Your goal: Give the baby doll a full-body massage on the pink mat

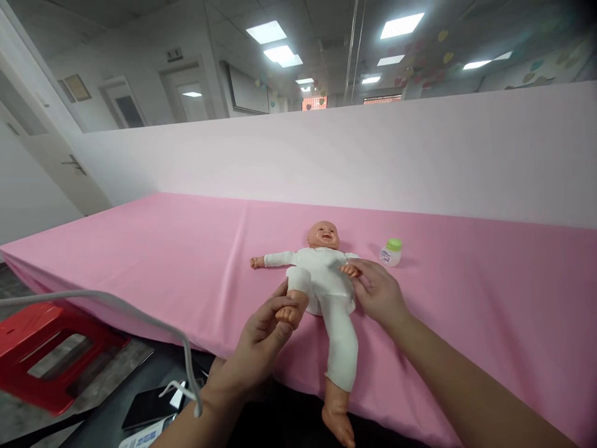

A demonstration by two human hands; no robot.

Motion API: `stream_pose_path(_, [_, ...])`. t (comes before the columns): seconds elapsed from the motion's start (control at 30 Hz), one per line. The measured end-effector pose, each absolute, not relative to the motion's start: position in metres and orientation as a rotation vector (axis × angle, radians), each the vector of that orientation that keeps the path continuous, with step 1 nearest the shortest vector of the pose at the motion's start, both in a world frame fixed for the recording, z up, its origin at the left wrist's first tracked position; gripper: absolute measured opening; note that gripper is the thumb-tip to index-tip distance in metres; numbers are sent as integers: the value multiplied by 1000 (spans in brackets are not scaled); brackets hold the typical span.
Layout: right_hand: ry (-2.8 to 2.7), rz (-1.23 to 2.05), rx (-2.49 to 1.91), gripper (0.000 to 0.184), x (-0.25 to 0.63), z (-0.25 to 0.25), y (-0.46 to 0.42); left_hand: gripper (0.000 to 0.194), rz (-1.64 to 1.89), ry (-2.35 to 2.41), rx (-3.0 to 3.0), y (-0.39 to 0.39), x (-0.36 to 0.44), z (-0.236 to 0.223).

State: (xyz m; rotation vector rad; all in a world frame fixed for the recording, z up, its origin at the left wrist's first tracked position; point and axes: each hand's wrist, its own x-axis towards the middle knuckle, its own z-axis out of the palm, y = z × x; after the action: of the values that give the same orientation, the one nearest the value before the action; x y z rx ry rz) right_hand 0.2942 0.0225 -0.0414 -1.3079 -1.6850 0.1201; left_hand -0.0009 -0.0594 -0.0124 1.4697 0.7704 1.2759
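A baby doll [321, 267] in white cloth lies on its back on the pink tablecloth [196, 249], its head towards the wall. My left hand [268, 333] is wrapped round the doll's foot on the left side, with that leg bent and raised. At the doll's other side, my right hand [377, 291] grips its small hand and forearm, partly hiding the arm. The doll's second leg stretches down past the table's front edge. Its free arm lies straight out to the left on the cloth.
A small jar with a green lid [390, 252] stands right of the doll. A red stool [51, 354] is at the lower left, with a grey cable [140, 314] hanging in front. A phone [152, 406] lies on a dark surface below. A white wall [326, 162] borders the table's back.
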Motion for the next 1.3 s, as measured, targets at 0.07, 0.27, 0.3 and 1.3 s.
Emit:
stream_pose_path(0.07, [-1880,-37,-1225,36,289,-47,25,33,1250,766,1530,-49,5,-10])
stream_pose_path(0.27, [-2094,-400,-1039,33,280,-56,31,29,1200,831,1707,-31,18,-10])
stream_pose_path(0.3, [-2110,-433,-1034,33,279,-57,32,28,1193,840,1729,-30,20,-10])
stream_pose_path(1.3, [-2148,-339,-895,32,262,-39,21,39,1250,675,1834,-118,15,-30])
